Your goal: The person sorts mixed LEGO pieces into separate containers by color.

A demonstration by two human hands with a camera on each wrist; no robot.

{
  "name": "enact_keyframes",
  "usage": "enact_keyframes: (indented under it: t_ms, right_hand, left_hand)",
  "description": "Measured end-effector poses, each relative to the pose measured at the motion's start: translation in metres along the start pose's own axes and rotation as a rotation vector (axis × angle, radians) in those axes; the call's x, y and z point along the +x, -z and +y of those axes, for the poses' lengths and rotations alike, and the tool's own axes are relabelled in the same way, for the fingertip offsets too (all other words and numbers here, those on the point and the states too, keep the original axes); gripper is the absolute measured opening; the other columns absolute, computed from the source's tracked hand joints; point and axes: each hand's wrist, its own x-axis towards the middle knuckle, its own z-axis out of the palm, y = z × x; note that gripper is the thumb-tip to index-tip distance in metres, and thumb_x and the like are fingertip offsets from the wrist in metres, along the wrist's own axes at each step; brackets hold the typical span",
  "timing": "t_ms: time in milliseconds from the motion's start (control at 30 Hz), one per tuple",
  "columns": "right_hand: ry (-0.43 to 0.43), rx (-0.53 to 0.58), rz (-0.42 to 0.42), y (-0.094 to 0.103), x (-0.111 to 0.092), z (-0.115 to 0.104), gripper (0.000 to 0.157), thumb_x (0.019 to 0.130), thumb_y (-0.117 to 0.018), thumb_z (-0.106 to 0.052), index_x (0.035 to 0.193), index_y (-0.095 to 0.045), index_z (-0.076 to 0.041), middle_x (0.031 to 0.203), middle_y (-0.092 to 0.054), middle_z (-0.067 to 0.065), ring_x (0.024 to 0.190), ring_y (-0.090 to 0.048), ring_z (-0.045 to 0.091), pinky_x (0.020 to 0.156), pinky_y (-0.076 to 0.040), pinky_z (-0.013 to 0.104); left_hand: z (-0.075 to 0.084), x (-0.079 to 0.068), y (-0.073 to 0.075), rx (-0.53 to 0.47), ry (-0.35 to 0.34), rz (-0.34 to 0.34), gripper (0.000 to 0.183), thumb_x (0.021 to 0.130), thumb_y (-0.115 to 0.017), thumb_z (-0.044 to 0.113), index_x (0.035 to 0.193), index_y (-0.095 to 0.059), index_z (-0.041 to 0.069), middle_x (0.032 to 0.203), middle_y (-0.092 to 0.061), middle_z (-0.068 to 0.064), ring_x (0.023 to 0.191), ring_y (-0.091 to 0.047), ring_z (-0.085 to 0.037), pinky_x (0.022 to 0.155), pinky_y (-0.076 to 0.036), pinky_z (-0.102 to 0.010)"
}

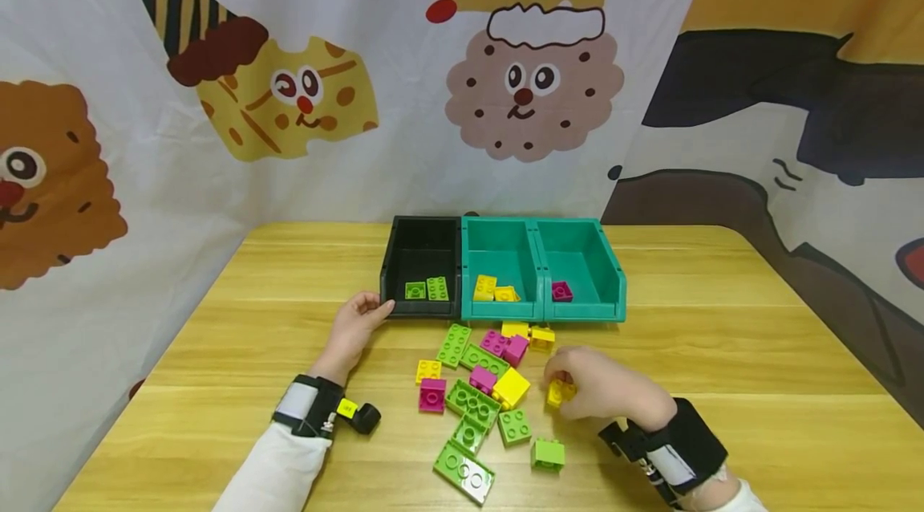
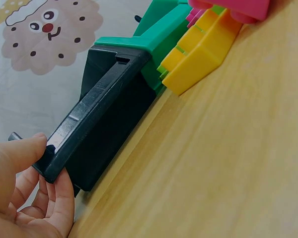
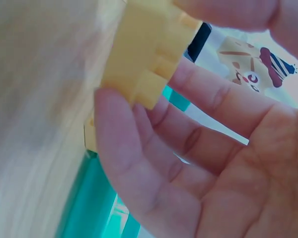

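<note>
A printed cloth (image 1: 404,183) hangs behind a wooden table (image 1: 289,279). On the table, 3 bins stand side by side: a black bin (image 1: 424,245), a middle teal bin (image 1: 500,245) and a right teal bin (image 1: 574,251). The right hand (image 1: 606,385) is over the table to the right of a scatter of loose bricks; the left hand (image 1: 355,333) is at the black bin's front left corner, thumb over the rim and fingers curled beneath, gripping it.

The right hand pinches a yellow brick (image 1: 559,393) between thumb and fingers, near the table; whether the brick touches the wood I cannot tell.

Inside the bins, 2 green bricks (image 1: 436,288) lie in the black bin, 2 yellow bricks (image 1: 485,287) in the middle one, and 1 magenta brick (image 1: 561,292) in the right one. Green, yellow and magenta pieces lie loose in front.

The step in hand seems to be picking up 1 yellow brick while the left hand steadies the bins. Judging by the colours, the next move calls for raising that brick over the middle teal bin's front lip and releasing it beside its matches.
</note>
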Motion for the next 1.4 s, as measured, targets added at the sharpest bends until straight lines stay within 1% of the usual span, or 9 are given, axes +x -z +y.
enact_keyframes:
  t_ms: [100, 200, 333, 500, 667, 800, 967, 1200, 1400]
  right_hand:
    - [0.018, -0.011, 0.028, 0.004, 0.001, 0.002, 0.031, 0.066, -0.075, -0.004, 0.096, -0.066, -0.004, 0.083, -0.055, -0.003, 0.074, -0.045, 0.014, 0.065, -0.041, 0.026]
    - [0.061, -0.03, 0.073, 0.008, 0.003, 0.002, 0.031, 0.067, -0.075, -0.005, 0.097, -0.066, -0.001, 0.081, -0.053, -0.003, 0.073, -0.044, 0.013, 0.062, -0.04, 0.024]
    - [0.129, -0.061, 0.165, 0.016, 0.008, -0.001, 0.033, 0.065, -0.075, -0.003, 0.097, -0.068, -0.001, 0.082, -0.055, -0.002, 0.072, -0.046, 0.013, 0.059, -0.041, 0.021]
    - [0.156, -0.05, 0.285, 0.024, 0.018, -0.007, 0.033, 0.067, -0.076, -0.003, 0.099, -0.068, -0.003, 0.088, -0.06, 0.0, 0.073, -0.048, 0.013, 0.06, -0.045, 0.02]
    - [0.142, -0.034, 0.341, 0.025, 0.032, -0.008, 0.034, 0.068, -0.078, -0.005, 0.101, -0.068, -0.004, 0.088, -0.059, 0.0, 0.075, -0.051, 0.016, 0.063, -0.046, 0.022]
    - [0.1, -0.028, 0.384, 0.028, 0.042, -0.009, 0.033, 0.069, -0.077, -0.006, 0.101, -0.068, -0.001, 0.089, -0.062, 0.004, 0.078, -0.053, 0.02, 0.062, -0.046, 0.024]
    - [0.042, 0.004, 0.43, 0.034, 0.054, -0.011, 0.032, 0.072, -0.076, -0.007, 0.102, -0.067, 0.0, 0.091, -0.062, 0.008, 0.078, -0.052, 0.019, 0.061, -0.045, 0.025]
    - [0.024, 0.033, 0.427, 0.035, 0.065, -0.011, 0.032, 0.074, -0.075, -0.009, 0.104, -0.067, 0.0, 0.093, -0.062, 0.009, 0.08, -0.053, 0.025, 0.062, -0.044, 0.027]
    - [-0.016, 0.066, 0.425, 0.034, 0.072, -0.007, 0.035, 0.077, -0.074, -0.011, 0.108, -0.065, 0.0, 0.097, -0.062, 0.012, 0.082, -0.053, 0.024, 0.064, -0.045, 0.027]
  left_hand:
    - [0.0, 0.0, 0.0, 0.0, -0.001, 0.001, 0.024, 0.089, -0.066, 0.015, 0.102, -0.054, -0.002, 0.087, -0.051, -0.001, 0.081, -0.046, -0.012, 0.069, -0.042, -0.018]
    - [-0.001, 0.001, -0.001, -0.007, -0.002, 0.0, 0.023, 0.09, -0.065, 0.014, 0.102, -0.054, -0.002, 0.088, -0.051, -0.001, 0.081, -0.046, -0.012, 0.069, -0.042, -0.018]
    - [0.0, 0.001, -0.001, -0.008, 0.008, -0.001, 0.023, 0.09, -0.065, 0.014, 0.103, -0.054, -0.002, 0.088, -0.051, -0.001, 0.082, -0.046, -0.012, 0.069, -0.042, -0.017]
    - [0.002, 0.001, 0.0, -0.006, 0.0, 0.0, 0.025, 0.09, -0.065, 0.015, 0.104, -0.054, -0.003, 0.089, -0.051, -0.001, 0.083, -0.046, -0.012, 0.07, -0.042, -0.017]
    - [0.002, 0.002, -0.001, -0.001, -0.018, -0.002, 0.025, 0.09, -0.065, 0.015, 0.104, -0.054, -0.003, 0.09, -0.052, -0.001, 0.083, -0.046, -0.012, 0.07, -0.042, -0.017]
    - [0.001, 0.003, -0.001, -0.012, -0.018, -0.007, 0.024, 0.09, -0.065, 0.014, 0.103, -0.054, -0.003, 0.088, -0.052, 0.0, 0.082, -0.046, -0.011, 0.069, -0.042, -0.017]
    - [-0.001, 0.003, -0.001, -0.022, -0.012, -0.005, 0.023, 0.09, -0.065, 0.013, 0.102, -0.054, -0.003, 0.086, -0.051, 0.0, 0.081, -0.046, -0.011, 0.068, -0.042, -0.017]
    - [0.0, 0.001, 0.0, -0.008, -0.004, -0.001, 0.025, 0.089, -0.065, 0.014, 0.104, -0.055, -0.003, 0.089, -0.052, -0.001, 0.082, -0.047, -0.011, 0.069, -0.042, -0.017]
    - [-0.001, 0.001, -0.001, -0.01, -0.004, -0.005, 0.024, 0.09, -0.065, 0.014, 0.103, -0.054, -0.002, 0.087, -0.051, -0.001, 0.081, -0.046, -0.012, 0.069, -0.042, -0.017]
